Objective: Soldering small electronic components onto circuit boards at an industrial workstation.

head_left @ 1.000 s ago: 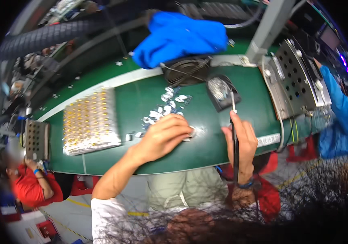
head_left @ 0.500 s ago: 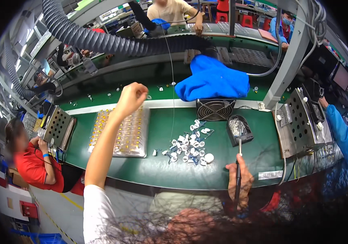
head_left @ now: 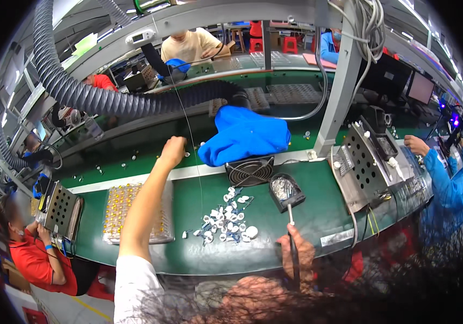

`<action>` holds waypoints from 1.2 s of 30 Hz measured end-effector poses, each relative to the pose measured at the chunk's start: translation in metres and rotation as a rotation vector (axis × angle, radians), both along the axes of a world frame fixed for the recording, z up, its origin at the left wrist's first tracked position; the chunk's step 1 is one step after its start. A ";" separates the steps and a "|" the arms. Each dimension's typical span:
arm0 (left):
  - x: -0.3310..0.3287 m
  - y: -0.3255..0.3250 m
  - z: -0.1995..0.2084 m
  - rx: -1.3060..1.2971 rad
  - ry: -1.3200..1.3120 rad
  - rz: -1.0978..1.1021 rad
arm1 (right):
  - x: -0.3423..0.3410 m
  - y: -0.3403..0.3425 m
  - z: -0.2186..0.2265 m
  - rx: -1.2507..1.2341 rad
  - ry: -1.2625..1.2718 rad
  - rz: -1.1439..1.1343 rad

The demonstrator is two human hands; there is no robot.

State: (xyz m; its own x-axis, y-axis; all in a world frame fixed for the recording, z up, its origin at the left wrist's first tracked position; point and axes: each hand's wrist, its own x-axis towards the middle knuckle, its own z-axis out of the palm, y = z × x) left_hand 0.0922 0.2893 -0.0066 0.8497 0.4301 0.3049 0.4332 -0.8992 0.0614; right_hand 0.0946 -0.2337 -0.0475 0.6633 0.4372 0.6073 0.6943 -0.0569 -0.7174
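My left hand point(head_left: 173, 152) reaches over the far green belt, left of a blue cloth point(head_left: 250, 137). Its fingers are curled together, and whatever they hold is hidden. In my right hand point(head_left: 299, 248) is a soldering iron point(head_left: 294, 254) with a black handle and a pale shaft. Its tip end meets the near edge of a black scoop-shaped tray point(head_left: 297, 201) full of small silvery bits. Between my arms lies a pile of small white round parts with dark leads point(head_left: 226, 218). Under my left forearm sits a clear tray point(head_left: 169, 229) holding rows of yellow-tipped pieces.
A black fan point(head_left: 250, 171) stands beneath the cloth. Perforated metal boxes point(head_left: 358, 167) flank the green bench, and a grey post point(head_left: 339, 92) rises at the right. A ribbed duct point(head_left: 134, 105) crosses overhead. Co-workers sit at left point(head_left: 37, 259), right point(head_left: 447, 178) and opposite.
The whole view has shifted, so the bench appears lower and further left. My left hand has moved right along the belt toward the blue cloth, its fingers closing. My right hand stays by the black tray.
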 end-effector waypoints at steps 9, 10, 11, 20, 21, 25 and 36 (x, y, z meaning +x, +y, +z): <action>-0.108 -0.152 0.089 -0.932 -0.428 -0.296 | -0.003 0.003 0.009 0.139 -0.065 0.075; -0.123 -0.181 0.090 -1.032 -0.352 -0.401 | -0.007 0.010 0.011 0.146 -0.085 0.101; -0.133 -0.207 0.091 -1.133 -0.256 -0.382 | -0.008 0.019 0.016 0.152 -0.113 0.135; -0.094 -0.287 0.028 -0.950 -0.123 -0.468 | -0.011 0.028 0.017 0.093 -0.121 0.098; -0.095 -0.289 0.024 -0.962 -0.120 -0.468 | -0.011 0.027 0.018 0.038 -0.140 0.103; -0.098 -0.287 0.017 -0.720 -0.264 -0.529 | -0.014 0.036 0.017 -0.043 -0.267 0.158; -0.142 -0.237 0.062 -0.350 -0.374 -0.463 | -0.017 0.036 0.022 -0.180 -0.323 0.195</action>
State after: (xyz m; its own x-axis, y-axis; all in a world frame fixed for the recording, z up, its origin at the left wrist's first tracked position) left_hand -0.0501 0.0521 0.0558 0.8345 0.1748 0.5226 -0.0972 -0.8868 0.4519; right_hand 0.0772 -0.1974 -0.0257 0.3454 0.6541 0.6729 0.8921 -0.0062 -0.4518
